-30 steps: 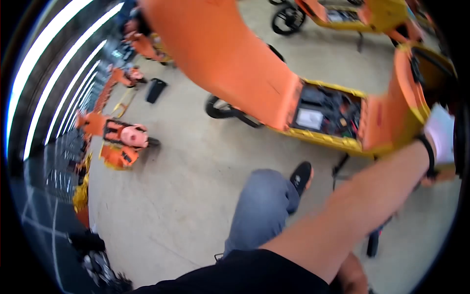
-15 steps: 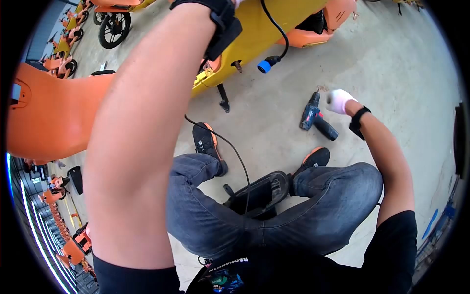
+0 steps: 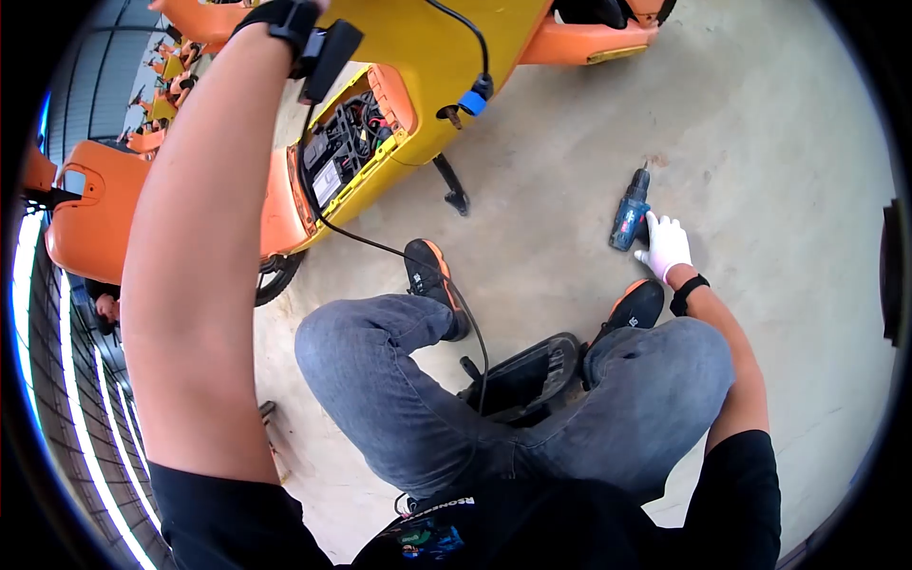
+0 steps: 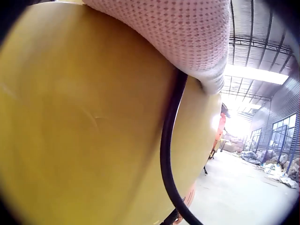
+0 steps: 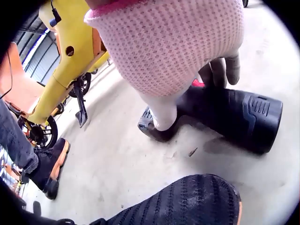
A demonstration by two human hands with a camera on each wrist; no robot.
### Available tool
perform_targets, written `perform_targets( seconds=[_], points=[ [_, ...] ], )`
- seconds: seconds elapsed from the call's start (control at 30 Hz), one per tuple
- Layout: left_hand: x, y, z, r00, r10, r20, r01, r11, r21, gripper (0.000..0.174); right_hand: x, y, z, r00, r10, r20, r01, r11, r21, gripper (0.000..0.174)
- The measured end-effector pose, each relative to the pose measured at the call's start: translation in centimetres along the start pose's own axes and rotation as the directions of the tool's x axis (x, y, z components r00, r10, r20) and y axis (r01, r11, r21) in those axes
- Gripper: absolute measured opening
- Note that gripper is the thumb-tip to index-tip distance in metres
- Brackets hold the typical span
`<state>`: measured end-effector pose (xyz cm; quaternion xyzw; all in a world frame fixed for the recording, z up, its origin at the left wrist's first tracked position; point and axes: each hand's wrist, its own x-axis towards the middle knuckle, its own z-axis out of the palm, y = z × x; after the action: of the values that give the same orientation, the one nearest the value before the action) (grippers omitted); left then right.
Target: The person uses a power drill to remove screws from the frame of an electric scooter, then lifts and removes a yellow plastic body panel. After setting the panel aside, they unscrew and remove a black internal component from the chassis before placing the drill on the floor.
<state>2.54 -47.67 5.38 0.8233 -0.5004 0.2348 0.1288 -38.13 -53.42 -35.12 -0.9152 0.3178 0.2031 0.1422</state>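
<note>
My right hand, in a white knit glove, is at a dark blue cordless drill lying on the floor. In the right wrist view its thumb and fingers straddle the drill's handle, fingers extended rather than wrapped round it. My left hand, gloved too, lies against the yellow body panel of an orange-and-yellow scooter. Its fingers are hidden, and in the head view it is almost wholly past the top edge. A black cable passes below it.
The scooter's open floor compartment shows wiring. A black cable with a blue connector hangs from its front. The kickstand is down. A black bin-like piece lies between my legs. More scooters stand behind.
My view has swung from the scooter's side toward its front and the drill. The right hand has opened from a curled shape and come over the drill's handle. The left arm stays raised at the scooter.
</note>
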Motion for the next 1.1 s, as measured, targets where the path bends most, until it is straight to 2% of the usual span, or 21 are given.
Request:
perform_targets(
  seconds=[0.13,0.2,0.27,0.33,0.37,0.4,0.47,0.53,0.6,0.63,0.77,0.87,0.9,0.93,1.0,1.1],
  points=[
    [-0.5,-0.4,-0.2,1.0,0.022,-0.003,-0.022,0.987,-0.157,0.062,0.9,0.5,2.6,0.994,0.037,-0.098,-0.033,0.998,0.048,0.087],
    [-0.2,-0.5,-0.3,1.0,0.005,0.01,-0.004,0.991,-0.134,0.061,1.0,0.7,3.6,0.972,0.129,-0.194,-0.113,0.99,0.088,0.086],
    [-0.1,-0.9,-0.1,0.999,0.053,-0.013,-0.054,0.982,-0.182,0.059,1.0,1.2,4.2,0.968,0.172,-0.185,-0.149,0.98,0.131,0.086],
    [0.3,-0.6,-0.1,0.998,-0.035,0.054,0.046,0.978,-0.204,0.054,1.0,1.6,5.5,0.955,0.173,-0.241,-0.152,0.983,0.104,0.086],
    [0.0,-0.6,0.1,0.999,0.033,0.026,-0.024,0.961,-0.276,0.052,1.2,1.7,5.9,0.953,0.178,-0.245,-0.153,0.981,0.115,0.085],
    [0.9,-2.4,0.7,0.997,0.042,0.072,-0.014,0.936,-0.352,0.049,1.2,1.7,6.3,0.953,0.187,-0.238,-0.159,0.978,0.133,0.085],
    [0.7,-2.0,0.7,0.994,-0.03,0.103,0.068,0.919,-0.389,0.048,1.2,2.0,6.6,0.946,0.163,-0.28,-0.13,0.982,0.134,0.083],
    [1.6,-3.2,0.9,0.998,-0.034,0.058,0.049,0.962,-0.269,0.049,1.4,2.4,6.9,0.945,0.168,-0.282,-0.131,0.981,0.146,0.082],
    [1.9,-4.0,1.1,0.998,-0.019,0.06,0.037,0.946,-0.321,0.049,1.4,2.4,7.2,0.943,0.155,-0.294,-0.115,0.982,0.148,0.081],
    [2.0,-4.2,1.2,0.999,0.049,0.013,-0.042,0.952,-0.304,0.05,1.4,2.3,7.1,0.947,0.158,-0.281,-0.122,0.982,0.142,0.082],
    [2.7,-5.6,1.7,0.998,-0.021,0.051,0.037,0.938,-0.345,0.05,1.7,2.0,7.3,0.95,0.177,-0.257,-0.146,0.98,0.135,0.084],
    [3.6,-6.8,2.3,0.996,-0.015,-0.089,0.013,1.0,-0.023,0.054,1.8,2.0,8.0,0.945,0.169,-0.28,-0.135,0.981,0.136,0.084],
    [3.3,-4.3,0.8,0.971,-0.206,0.118,0.19,0.972,0.137,0.074,1.8,2.0,8.0,0.945,0.173,-0.278,-0.139,0.981,0.136,0.084],
    [3.3,-4.4,0.6,0.968,-0.198,0.156,0.182,0.977,0.112,0.072,1.9,2.1,8.1,0.944,0.172,-0.281,-0.139,0.981,0.134,0.084],
    [2.2,-3.1,0.7,0.975,-0.133,0.18,0.147,0.987,-0.067,0.076,2.0,2.0,9.0,0.948,0.163,-0.272,-0.131,0.983,0.13,0.084],
    [2.4,-3.4,1.3,0.977,-0.131,0.169,0.145,0.987,-0.069,0.076,2.2,2.2,9.6,0.936,0.166,-0.309,-0.123,0.981,0.152,0.085]
  ],
)
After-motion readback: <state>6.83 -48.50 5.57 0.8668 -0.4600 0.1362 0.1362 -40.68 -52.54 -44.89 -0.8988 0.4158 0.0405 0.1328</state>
